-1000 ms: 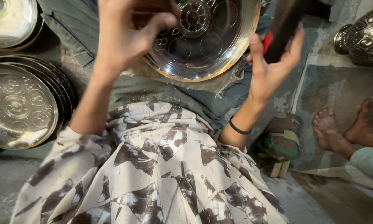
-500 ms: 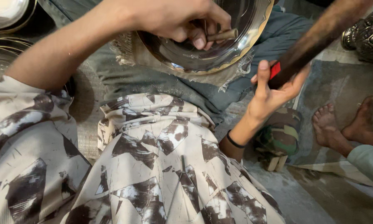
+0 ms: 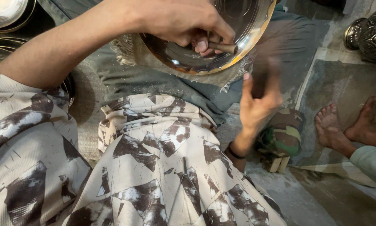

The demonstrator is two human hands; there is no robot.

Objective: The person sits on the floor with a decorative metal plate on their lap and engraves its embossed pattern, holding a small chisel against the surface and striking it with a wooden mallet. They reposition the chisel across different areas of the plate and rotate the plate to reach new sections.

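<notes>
Metalwork is in hand, seen from the head camera. The left hand is clenched around a short punch, whose tip rests on the inner face of the engraved metal plate lying on a frayed cloth over the lap. Below and right of it, the right hand grasps a dark hammer, blurred by motion, just beside the plate's rim. I judge the step is chasing the pattern; the next blow must land squarely on the punch head, clear of the fingers. Far right of that hand, another person's bare feet rest on the floor.
</notes>
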